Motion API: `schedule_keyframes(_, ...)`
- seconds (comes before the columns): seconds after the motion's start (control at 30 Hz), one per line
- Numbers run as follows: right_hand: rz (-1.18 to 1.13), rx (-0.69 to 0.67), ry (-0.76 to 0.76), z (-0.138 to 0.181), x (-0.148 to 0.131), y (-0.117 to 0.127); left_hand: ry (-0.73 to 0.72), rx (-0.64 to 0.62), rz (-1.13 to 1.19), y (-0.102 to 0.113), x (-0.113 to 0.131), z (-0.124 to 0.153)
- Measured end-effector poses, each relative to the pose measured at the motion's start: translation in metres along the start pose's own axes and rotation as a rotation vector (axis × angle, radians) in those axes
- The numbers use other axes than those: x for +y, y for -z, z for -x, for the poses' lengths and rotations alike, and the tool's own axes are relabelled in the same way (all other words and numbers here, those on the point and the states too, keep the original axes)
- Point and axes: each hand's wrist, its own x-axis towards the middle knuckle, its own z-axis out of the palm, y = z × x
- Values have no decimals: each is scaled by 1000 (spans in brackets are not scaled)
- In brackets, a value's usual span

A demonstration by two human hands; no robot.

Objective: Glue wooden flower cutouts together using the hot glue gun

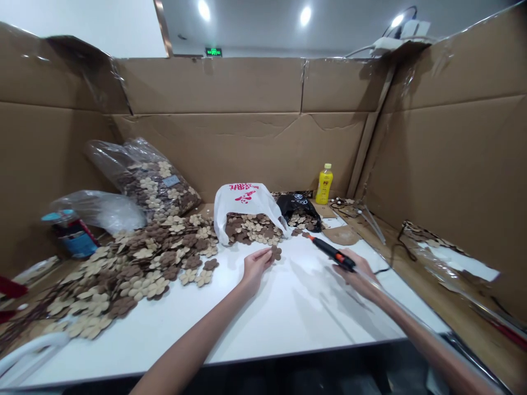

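Between the fingertips of my left hand [256, 267] is a small brown flower cutout [276, 253], held just above the white tabletop [255, 329]. My right hand [354, 273] is wrapped round a black and orange glue gun [332, 252]. Its orange nozzle points up and left, apart from the flower. A clear glue stick [373, 281] sticks out of the gun's back end along my wrist. Straight ahead, a white plastic bag [242, 196] lies with its mouth towards me, full of brown and beige flowers. A black bag [297, 205] beside it holds more of them.
A wide heap of flower cutouts [140, 263] covers the left side, below a clear bag of flowers [160, 184]. A blue-capped bottle [74, 236] leans there. At the back right stands a yellow bottle [324, 185]. Cardboard walls [214, 88] enclose the table; a cable [405, 244] lies right.
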Motion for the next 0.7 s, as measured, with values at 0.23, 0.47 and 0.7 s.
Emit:
schedule_keyframes(0.23, -285, -128, -164, -10, -35, -63, -17, 20, 29, 0, -2, 0)
schedule_keyframes(0.47, -152, -33, -126, -9, -16, -84, -28, 14, 43, 1, -5, -2)
schedule_keyframes(0.7, -57, -34, -108, -11, -19, -83, -25, 21, 59, 1, -5, -2)
